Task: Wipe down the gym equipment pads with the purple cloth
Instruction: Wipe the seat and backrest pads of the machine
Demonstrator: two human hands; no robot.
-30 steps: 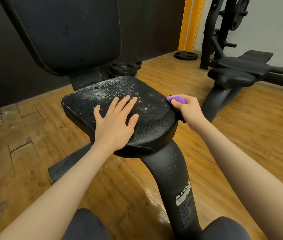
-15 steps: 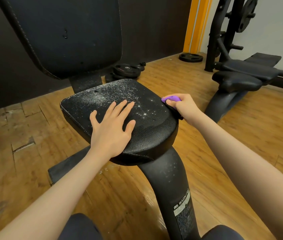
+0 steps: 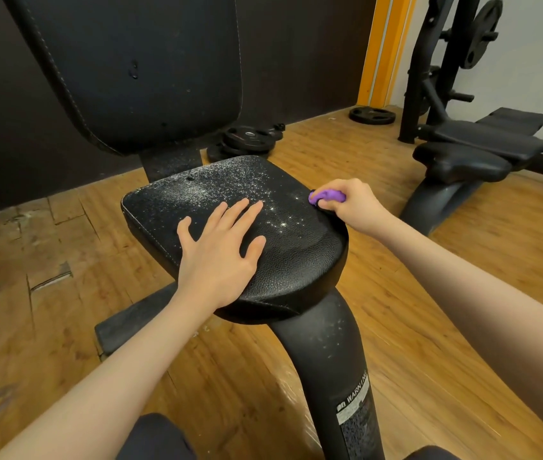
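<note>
Two hands on seat pad (image 3: pixel 300 257): left hand (image 3: pixel 222 250) laid flat, fingers spread; purple cloth (image 3: pixel 326 196) bunched in right hand (image 3: pixel 351 202) at right edge. Speckled far half best covered by overlapping leftward strokes.

Left hand (image 3: pixel 218 257) on seat pad (image 3: pixel 300 260) — cloth (image 3: pixel 325 196) right.

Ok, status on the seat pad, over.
Left hand flat on the seat pad, holding nothing. Right hand grips the purple cloth at the pad's right edge. White specks cover the pad's far half. Nothing blocking.
</note>
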